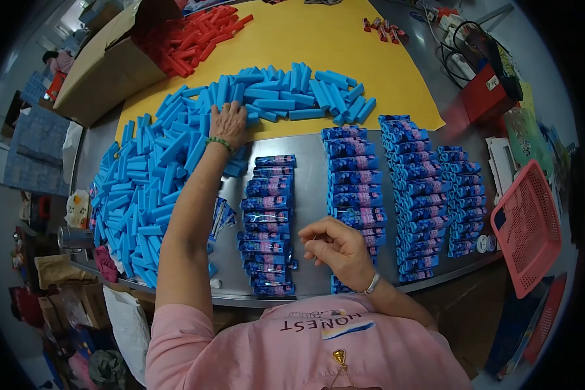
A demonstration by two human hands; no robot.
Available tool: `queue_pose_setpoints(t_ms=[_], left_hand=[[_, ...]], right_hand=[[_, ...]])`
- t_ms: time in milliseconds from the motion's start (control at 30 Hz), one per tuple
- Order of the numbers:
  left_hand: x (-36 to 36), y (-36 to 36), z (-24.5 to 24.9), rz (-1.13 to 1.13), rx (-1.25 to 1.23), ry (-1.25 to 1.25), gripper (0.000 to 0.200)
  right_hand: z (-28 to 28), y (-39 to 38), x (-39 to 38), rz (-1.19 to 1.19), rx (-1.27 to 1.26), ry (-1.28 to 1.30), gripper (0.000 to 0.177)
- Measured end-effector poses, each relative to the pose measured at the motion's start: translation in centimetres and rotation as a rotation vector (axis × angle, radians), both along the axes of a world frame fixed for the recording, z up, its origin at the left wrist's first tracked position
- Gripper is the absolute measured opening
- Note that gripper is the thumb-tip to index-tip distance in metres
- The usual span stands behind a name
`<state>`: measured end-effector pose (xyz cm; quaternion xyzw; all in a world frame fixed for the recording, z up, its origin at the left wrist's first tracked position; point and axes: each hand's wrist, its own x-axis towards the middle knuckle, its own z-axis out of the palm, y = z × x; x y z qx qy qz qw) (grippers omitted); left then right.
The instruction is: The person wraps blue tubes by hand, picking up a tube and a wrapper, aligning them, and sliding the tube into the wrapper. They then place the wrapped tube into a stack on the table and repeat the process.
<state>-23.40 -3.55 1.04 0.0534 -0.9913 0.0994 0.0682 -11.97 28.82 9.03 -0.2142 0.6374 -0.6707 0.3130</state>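
My left hand [228, 125], a green bead bracelet at its wrist, lies on the big pile of blue sticks [175, 149]. Its fingers are stretched out over the sticks, and their tips are partly hidden among them. My right hand [337, 252] hovers between two columns of packs, its fingers curled in and nothing visible between them. To its left runs a column of blue and pink printed packs [267, 224]. Another column of packs [354, 172] passes partly behind the right hand. Two more columns [417, 195] stand farther right.
Red sticks [201, 39] spill from a cardboard box [120, 62] onto a yellow sheet [299, 36]. Small red pieces [385, 30] lie at the back. At right are a red machine [487, 94] with cables and a pink basket [528, 227]. Loose wrappers [222, 218] lie near my left forearm.
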Motion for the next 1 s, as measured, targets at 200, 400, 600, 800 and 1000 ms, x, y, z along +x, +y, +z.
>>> queue_pose_setpoints(t_ms=[200,400,600,800,1000], left_hand=[[1.3,-0.5,1.3,0.001,-0.073,-0.132,0.052],[5.0,-1.8,2.4,-0.147,0.048,-0.054,0.062],[8.3,0.8,2.3,-0.253,-0.230,-0.368,0.063],[6.4,0.0,0.9,-0.031,-0.224,-0.323,0.059],[4.5,-1.0,0.1,0.115,-0.128,-0.192,0.057]], right_hand=[[-0.3,0.3,-0.1,0.051,0.022,0.047,0.017],[-0.1,0.2,0.3,0.042,-0.008,0.015,0.017],[-0.1,0.0,0.8,0.070,-0.020,0.036,0.017],[-0.1,0.6,0.9,0.034,-0.019,0.005,0.017],[0.2,0.5,0.9,0.024,-0.021,0.008,0.014]])
